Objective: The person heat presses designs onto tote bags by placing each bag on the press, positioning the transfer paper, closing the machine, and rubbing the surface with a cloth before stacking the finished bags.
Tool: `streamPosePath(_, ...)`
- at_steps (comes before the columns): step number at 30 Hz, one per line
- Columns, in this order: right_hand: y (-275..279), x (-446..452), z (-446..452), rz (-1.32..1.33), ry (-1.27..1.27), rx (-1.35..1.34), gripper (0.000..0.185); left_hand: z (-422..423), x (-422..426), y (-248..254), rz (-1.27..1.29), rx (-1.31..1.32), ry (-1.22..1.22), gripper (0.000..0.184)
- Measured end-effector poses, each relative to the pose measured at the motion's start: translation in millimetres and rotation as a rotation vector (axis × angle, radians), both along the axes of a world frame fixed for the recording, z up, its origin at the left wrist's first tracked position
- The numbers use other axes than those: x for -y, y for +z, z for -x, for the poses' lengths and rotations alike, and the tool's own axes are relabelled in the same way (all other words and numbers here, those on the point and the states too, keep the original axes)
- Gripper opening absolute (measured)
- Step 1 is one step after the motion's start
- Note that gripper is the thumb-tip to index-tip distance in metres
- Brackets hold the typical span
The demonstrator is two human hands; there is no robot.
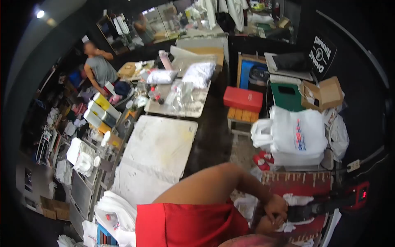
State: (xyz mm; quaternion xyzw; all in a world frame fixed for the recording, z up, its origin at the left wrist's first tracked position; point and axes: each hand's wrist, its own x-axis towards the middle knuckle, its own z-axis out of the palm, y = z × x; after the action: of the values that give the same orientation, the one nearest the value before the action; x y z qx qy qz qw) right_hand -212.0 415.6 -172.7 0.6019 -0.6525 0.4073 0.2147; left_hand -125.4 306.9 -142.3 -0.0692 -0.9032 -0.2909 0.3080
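At the lower right, my left hand reaches out from a red sleeve, its fingers bent down and drawn together. My right hand is just below it, close against it, with its fingers mostly hidden. Whatever lies between the fingers is too small to make out. Beside both hands is a dark press-like machine with a lit red display. White cloth pieces stick out around its dark part, over a worn red surface.
A stack of printed white bags stands beyond the machine, near a red box on a wooden stool. More white bags lie at lower left. Pale boards cover the long table. Another person stands far left.
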Motion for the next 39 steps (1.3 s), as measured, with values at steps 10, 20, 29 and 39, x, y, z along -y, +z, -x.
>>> streamPosePath(10, -13.4, -27.4, 18.0, -0.144, 0.083, 0.074, 0.044, 5.2, 10.4, 2.0, -0.090, 0.045, -0.120, 0.063)
streamPosePath(20, 25.7, -29.8, 6.2, -0.201, -0.094, 0.302, 0.031, 13.7, 10.5, 25.1, -0.124, 0.256, -0.135, 0.061)
streamPosePath(29, 62.0, -75.2, -16.7, 0.195, -0.245, 0.849, 0.013, 112.3, 43.8, 53.2, 0.210, 0.052, -0.125, 0.038)
streamPosePath(39, -21.2, -306.0, -261.7, 0.069, -1.664, 1.257, 0.023, 149.5, 61.3, 6.8, 0.188, -0.195, -0.251, 0.017)
